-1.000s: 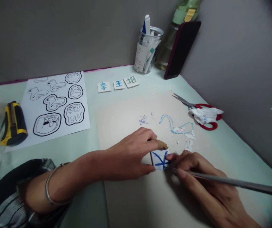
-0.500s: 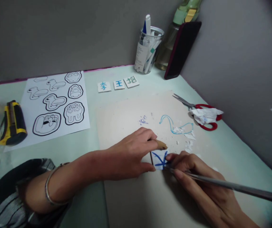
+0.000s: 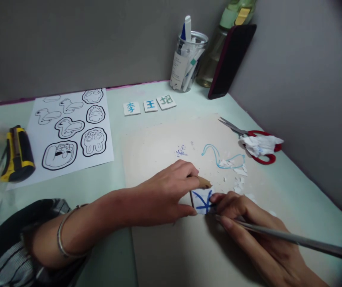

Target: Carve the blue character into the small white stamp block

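A small white square tile (image 3: 200, 199) with dark blue strokes on its top lies on the pale board (image 3: 159, 251). Around its left side my left hand (image 3: 173, 191) is closed, thumb at the near edge and fingers at the far edge. Something tan (image 3: 204, 182) covers or sits at my left fingertip; I cannot tell which. My right hand (image 3: 245, 223) pinches a long, slim metal tool (image 3: 290, 237) like a pen. Its tip is hidden by my fingers, close to the tile's right edge, where my right fingertips rest too.
Red-handled scissors (image 3: 262, 159) lie at the right under crumpled paper (image 3: 260, 145). White scraps (image 3: 239, 171) litter the board. Three lettered tiles (image 3: 150, 105), a jar of pens (image 3: 185, 67) and a leaning phone (image 3: 232, 61) stand behind. A printed sheet (image 3: 75, 127) and yellow-black cutter (image 3: 18, 153) are leftward.
The whole view has shifted slightly. Both hands keep their hold, and the metal tool has barely moved against the tile.
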Available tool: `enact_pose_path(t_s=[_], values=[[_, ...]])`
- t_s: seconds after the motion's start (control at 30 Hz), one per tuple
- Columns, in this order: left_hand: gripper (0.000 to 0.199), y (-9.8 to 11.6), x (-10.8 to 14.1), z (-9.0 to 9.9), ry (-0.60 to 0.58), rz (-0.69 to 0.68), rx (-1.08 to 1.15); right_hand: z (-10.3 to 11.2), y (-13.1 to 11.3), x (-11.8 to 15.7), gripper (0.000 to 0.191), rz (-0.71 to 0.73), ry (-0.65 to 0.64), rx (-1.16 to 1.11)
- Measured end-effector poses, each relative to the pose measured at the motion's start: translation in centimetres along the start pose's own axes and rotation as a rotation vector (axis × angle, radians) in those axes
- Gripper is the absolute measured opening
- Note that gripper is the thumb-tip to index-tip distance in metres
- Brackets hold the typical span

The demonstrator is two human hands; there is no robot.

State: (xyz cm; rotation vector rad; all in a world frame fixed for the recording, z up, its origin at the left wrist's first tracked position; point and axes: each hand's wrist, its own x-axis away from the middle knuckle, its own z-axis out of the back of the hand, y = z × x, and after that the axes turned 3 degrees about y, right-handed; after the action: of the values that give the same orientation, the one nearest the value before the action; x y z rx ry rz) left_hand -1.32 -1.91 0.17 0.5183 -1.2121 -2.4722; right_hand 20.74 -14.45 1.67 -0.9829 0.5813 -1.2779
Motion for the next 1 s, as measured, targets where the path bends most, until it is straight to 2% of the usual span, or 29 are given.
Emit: enact_pose_path(t_s=[0.5,0.67,0.83,1.0], values=[[0.054,0.0,-0.1,0.0,-0.004,0.008,-0.007,0.3,0.2,-0.2,0.015,0.022,-0.045,-0.028],[0.051,0.2,0.0,0.1,-0.007,0.004,-0.028,0.0,-0.1,-0.3,0.015,0.079,-0.082,-0.035],[0.055,0.1,0.2,0.0,0.024,-0.038,-0.031,0.2,0.1,-0.7,0.019,0.02,0.093,-0.327],[0.063,-0.1,0.2,-0.2,-0.033,-0.038,-0.026,0.6,-0.3,-1.2,0.014,0.036,0.187,-0.311]])
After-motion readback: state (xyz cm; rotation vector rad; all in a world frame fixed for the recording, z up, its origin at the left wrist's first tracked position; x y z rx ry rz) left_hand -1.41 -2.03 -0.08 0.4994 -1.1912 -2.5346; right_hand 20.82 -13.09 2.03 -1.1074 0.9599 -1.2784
